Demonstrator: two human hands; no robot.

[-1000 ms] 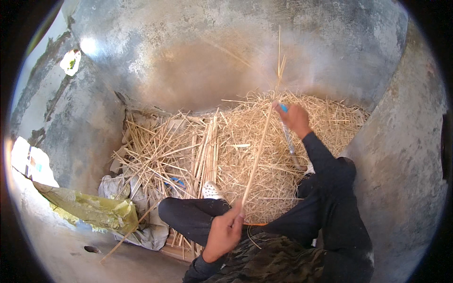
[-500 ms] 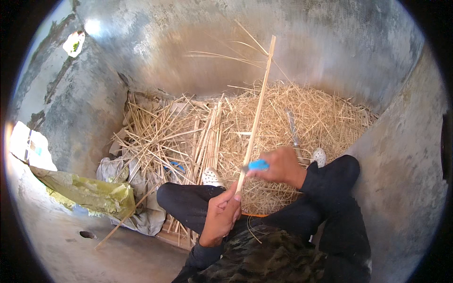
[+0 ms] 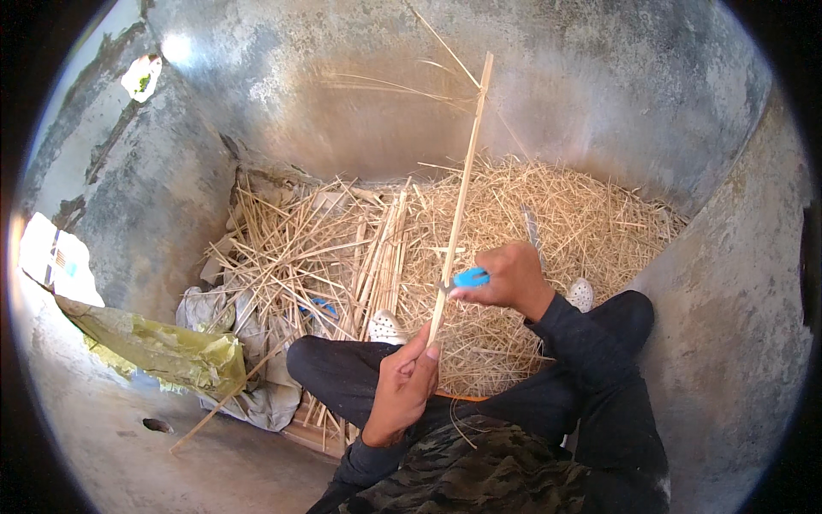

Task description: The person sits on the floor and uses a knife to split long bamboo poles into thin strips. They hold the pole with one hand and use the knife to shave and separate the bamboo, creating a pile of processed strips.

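My left hand (image 3: 407, 383) is closed around the lower end of a long, pale bamboo strip (image 3: 463, 184). The strip slants upward and away from me, with thin slivers (image 3: 445, 47) splaying out near its far end. In my right hand (image 3: 512, 278) is a short blue-handled tool (image 3: 470, 277), gripped in closed fingers. Its small dark head meets the strip a little beyond my left hand; the exact kind of blade is too small to make out. Both hands are above my bent legs.
Curly shavings (image 3: 591, 214) cover the floor ahead and to the right. Loose strips (image 3: 282, 231) lie heaped at the left, beside a straighter bundle (image 3: 390, 253). A long metal blade (image 3: 531, 227) rests on the shavings. A yellowish sack (image 3: 163, 347) hangs over the left ledge; concrete walls (image 3: 360, 128) surround me.
My right hand and the blue-handled tool have shifted slightly up along the strip, away from my left hand. The strip's far end has swung a little to the left.
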